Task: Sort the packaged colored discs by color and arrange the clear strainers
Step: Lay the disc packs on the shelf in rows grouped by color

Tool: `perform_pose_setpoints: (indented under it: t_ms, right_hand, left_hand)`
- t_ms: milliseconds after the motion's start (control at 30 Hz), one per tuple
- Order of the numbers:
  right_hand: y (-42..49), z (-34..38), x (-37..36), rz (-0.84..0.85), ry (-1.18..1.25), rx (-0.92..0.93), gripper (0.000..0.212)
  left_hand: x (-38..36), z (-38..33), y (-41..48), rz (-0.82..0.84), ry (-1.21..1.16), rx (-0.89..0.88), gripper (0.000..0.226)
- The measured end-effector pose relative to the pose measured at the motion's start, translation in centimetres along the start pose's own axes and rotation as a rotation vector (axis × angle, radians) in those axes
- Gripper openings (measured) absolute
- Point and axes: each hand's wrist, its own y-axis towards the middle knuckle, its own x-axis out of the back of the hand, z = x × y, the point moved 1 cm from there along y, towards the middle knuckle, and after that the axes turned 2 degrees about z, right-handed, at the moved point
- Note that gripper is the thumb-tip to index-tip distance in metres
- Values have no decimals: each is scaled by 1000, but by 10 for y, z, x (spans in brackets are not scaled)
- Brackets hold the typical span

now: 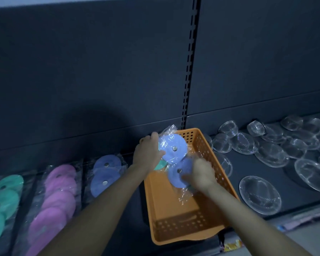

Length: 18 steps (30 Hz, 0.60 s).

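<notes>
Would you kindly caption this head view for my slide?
Left hand and right hand each hold packaged blue discs over the orange basket, clear strainers alongside.

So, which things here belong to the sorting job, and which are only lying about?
Job: upper blue disc pack in left hand; lower blue disc pack in right hand; green pack; green row, pink row, blue row; clear strainers; orange basket.

Lying about: yellow packet, papers under the shelf.

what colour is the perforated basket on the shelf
The basket is orange, seen best in the head view.
</notes>
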Motion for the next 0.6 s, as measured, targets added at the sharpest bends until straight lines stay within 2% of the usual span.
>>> perform_pose_setpoints:
  t_ms: [100,167,300,467,533,600]
  right_hand:
    - [-2,-5,5,11,294,1,32]
    - [-5,-8,9,-78,415,3,32]
    - [-10,-12,21,-231,676,-11,18]
    - [-19,-3,37,-248,1048,18,19]
    - [-23,2,44,-252,1129,28,20]
    - [-29,5,51,-262,1189,42,23]
  left_hand:
    - [3,1,3,18,-53,-18,28]
    - [5,2,3,-3,-103,-29,29]
    - [6,8,0,-28,-326,-2,35]
    - [12,10,-10,-163,-576,152,36]
    - [14,15,-14,-192,-680,260,27]
    - [16,22,-20,-201,-776,316,8]
